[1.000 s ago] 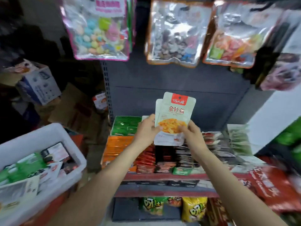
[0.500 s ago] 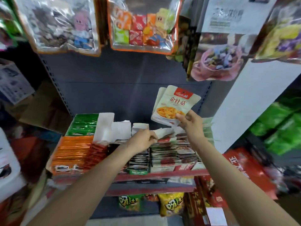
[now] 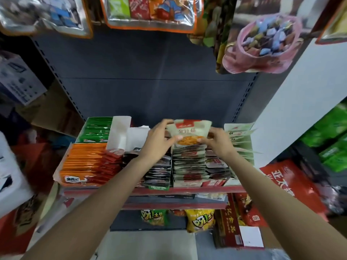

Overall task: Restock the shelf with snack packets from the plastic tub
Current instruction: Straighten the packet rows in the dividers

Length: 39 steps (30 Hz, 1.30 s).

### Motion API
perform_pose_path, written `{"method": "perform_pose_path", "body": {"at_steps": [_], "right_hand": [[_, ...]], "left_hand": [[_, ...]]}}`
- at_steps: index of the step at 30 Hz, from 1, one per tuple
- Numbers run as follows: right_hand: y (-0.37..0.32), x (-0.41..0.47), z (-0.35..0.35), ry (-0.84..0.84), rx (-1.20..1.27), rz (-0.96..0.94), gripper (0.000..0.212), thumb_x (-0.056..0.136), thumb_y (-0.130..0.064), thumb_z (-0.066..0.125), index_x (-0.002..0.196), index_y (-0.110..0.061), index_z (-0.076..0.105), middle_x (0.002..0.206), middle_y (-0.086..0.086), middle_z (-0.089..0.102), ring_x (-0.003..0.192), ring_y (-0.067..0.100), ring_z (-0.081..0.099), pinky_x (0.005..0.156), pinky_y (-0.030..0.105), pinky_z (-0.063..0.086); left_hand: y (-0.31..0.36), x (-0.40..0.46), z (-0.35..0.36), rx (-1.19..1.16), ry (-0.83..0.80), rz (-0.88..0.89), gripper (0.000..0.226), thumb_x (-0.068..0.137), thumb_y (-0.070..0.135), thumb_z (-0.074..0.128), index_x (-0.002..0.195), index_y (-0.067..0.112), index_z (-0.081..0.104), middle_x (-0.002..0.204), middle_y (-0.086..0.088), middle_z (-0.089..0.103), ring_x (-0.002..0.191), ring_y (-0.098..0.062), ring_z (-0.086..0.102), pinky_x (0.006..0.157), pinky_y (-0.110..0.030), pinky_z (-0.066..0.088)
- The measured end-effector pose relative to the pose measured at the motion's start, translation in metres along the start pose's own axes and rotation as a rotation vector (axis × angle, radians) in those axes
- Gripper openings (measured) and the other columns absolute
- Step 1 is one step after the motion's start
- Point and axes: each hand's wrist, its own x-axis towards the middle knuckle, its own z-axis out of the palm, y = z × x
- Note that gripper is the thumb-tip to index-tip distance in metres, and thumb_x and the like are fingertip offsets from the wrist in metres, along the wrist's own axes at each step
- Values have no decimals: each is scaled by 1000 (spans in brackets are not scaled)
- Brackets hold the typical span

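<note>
Both hands are holding a snack packet (image 3: 188, 130) over the shelf (image 3: 187, 189).

The left hand (image 3: 159, 141) and the right hand (image 3: 217, 140) are each pinching a side of the pale packet, fingers curled around its edges, just above the back of a row of similar packets (image 3: 187, 166) standing between dark packets (image 3: 157, 171) and green-striped ones (image 3: 242, 141).

Packet (image 3: 188, 130): print blurred, unreadable | Plastic tub (image 3: 9, 171): cut off at left edge, contents unseen | Hanging bags (image 3: 150, 12): tops cropped | Row behind left hand (image 3: 159, 142): partly hidden
</note>
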Motion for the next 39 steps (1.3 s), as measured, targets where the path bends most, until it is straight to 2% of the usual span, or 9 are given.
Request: {"method": "perform_pose_path", "body": {"at_steps": [2,6,9,11,18,22,30,35,39], "right_hand": [[-3,5,3,-53,-149,-5,30,84,-15,70,112,-9,66,102,12,70,89,28,64,73,30,47],[-7,9,-2,-68,-275,-32,31,83,-23,71,110,-10,66,101,6,69,93,21,63,74,25,45],[-13,4,-8,44,-151,-202,16,83,-19,70,100,-18,70,95,-5,70,85,11,63,74,15,45],[-12,4,-7,31,-287,-263,10,86,-11,66,94,-13,72,91,1,71,84,17,64,78,25,48],[-19,15,2,-44,-563,-122,26,89,-3,53,100,-17,72,96,12,70,90,31,64,76,36,52],[-44,14,9,-178,-603,-132,31,88,-9,60,118,-15,65,119,10,65,109,29,59,90,33,47],[-152,-19,102,-170,-231,-378,30,88,-9,59,117,-12,63,117,5,64,103,18,59,86,16,37],[-246,-35,215,-285,-179,-510,32,88,-10,57,120,-13,63,122,6,64,114,20,58,100,29,41],[-314,-52,316,-423,-189,-570,33,87,-7,55,119,-9,62,119,13,63,112,27,58,96,31,41]], "left_hand": [[4,4,3,-13,39,52,39,87,25,65,124,20,53,110,3,64,95,-11,62,83,-26,52],[7,6,8,253,27,183,11,92,16,57,99,11,64,92,-4,64,85,-20,60,76,-38,51],[9,8,14,400,-72,155,13,93,16,55,100,10,64,93,-6,62,86,-24,59,75,-38,49],[11,10,17,419,-108,120,15,93,19,56,103,12,64,98,-7,64,89,-25,60,74,-36,49],[7,13,17,419,-123,82,17,93,14,56,101,18,70,93,-7,70,86,-26,65,76,-40,54],[9,13,2,397,-120,77,25,90,19,62,114,17,65,109,-6,67,101,-24,62,85,-41,52],[-45,-43,-128,132,138,-43,15,85,13,64,98,18,71,87,3,70,76,-8,62,75,-22,49],[-113,-102,-243,127,405,-213,13,86,13,62,96,16,69,82,0,69,77,-13,63,74,-25,48],[-192,-152,-330,233,483,-370,10,89,13,58,93,12,67,80,-10,68,76,-26,62,70,-30,46]]}}
